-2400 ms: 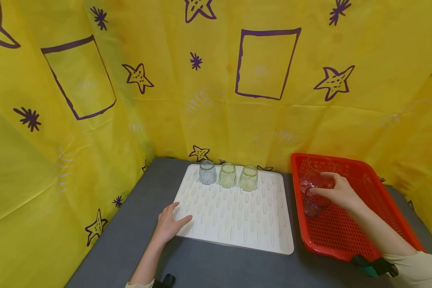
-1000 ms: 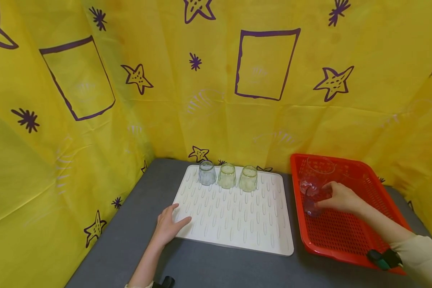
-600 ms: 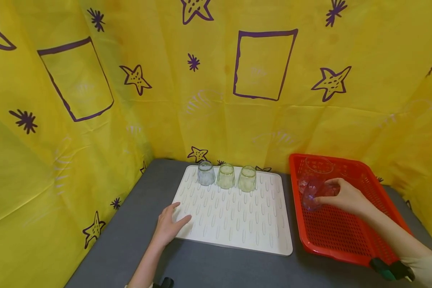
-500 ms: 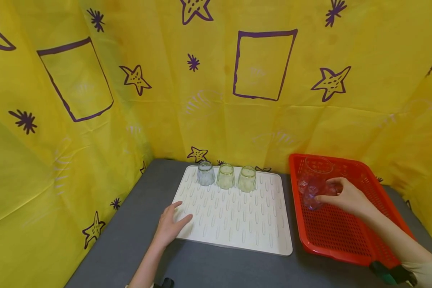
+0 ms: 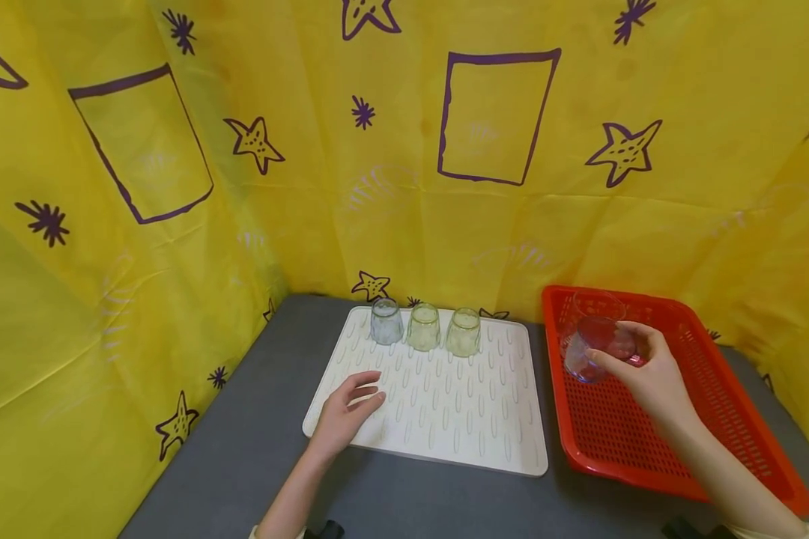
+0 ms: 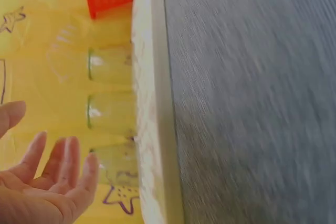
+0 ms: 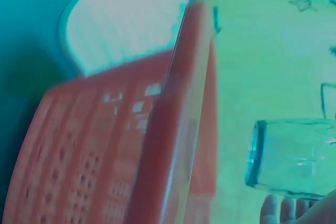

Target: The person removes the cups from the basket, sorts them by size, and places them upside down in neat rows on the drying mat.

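Note:
My right hand (image 5: 650, 374) grips a clear, faintly purple glass tumbler (image 5: 582, 363) over the left part of the red basket (image 5: 569, 442). Thumb and fingers are on opposite sides of it. In the right wrist view the glass (image 7: 289, 156) shows beyond the basket's rim, fingertips against its side. My left hand (image 5: 347, 412) hovers by the front left of the white ribbed mat (image 5: 445, 427), fingers loosely bent and holding nothing. Along the mat's back edge stand a bluish glass (image 5: 386, 328) and two greenish ones, a middle glass (image 5: 423, 331) and a right glass (image 5: 464, 335).
Another clear glass (image 5: 596, 299) is in the back left of the basket, partly behind the held one. Grey tabletop (image 5: 243, 419) surrounds the mat. Yellow patterned cloth (image 5: 330, 187) closes off the back and sides.
My right hand has taken the purplish glass from low in the basket and raised it a little. My left hand has shifted right and further over the mat.

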A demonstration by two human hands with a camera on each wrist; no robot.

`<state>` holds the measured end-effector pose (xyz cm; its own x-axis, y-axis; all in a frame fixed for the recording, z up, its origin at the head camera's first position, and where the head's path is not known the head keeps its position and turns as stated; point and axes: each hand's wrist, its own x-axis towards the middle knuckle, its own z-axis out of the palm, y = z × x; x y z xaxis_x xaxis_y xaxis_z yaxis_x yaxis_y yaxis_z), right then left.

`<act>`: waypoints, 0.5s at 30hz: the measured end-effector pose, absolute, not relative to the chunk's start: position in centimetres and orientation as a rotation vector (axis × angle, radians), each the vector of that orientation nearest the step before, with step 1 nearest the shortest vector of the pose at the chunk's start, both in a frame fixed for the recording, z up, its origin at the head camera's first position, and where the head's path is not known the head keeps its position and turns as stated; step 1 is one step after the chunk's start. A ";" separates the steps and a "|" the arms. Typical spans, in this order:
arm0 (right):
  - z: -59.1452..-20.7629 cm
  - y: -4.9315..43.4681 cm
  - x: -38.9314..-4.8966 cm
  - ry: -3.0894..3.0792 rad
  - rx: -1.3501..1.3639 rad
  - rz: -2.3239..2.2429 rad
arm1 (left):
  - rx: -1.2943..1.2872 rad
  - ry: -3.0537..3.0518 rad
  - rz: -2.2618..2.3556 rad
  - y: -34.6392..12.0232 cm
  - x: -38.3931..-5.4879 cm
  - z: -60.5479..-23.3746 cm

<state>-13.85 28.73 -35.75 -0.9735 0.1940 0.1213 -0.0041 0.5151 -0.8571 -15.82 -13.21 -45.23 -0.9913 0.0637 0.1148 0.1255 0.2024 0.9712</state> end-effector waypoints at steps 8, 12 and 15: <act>-35.5 24.3 -13.5 -2.513 -0.058 1.572 | -0.305 -2.359 -2.045 -11.6 -15.3 -44.3; -35.9 22.0 -13.5 -2.511 0.014 1.642 | -0.334 -2.359 -2.070 -11.0 -15.2 -44.0; -36.3 20.4 -13.6 -2.514 0.067 1.677 | -0.376 -2.373 -2.089 -10.5 -15.1 -43.7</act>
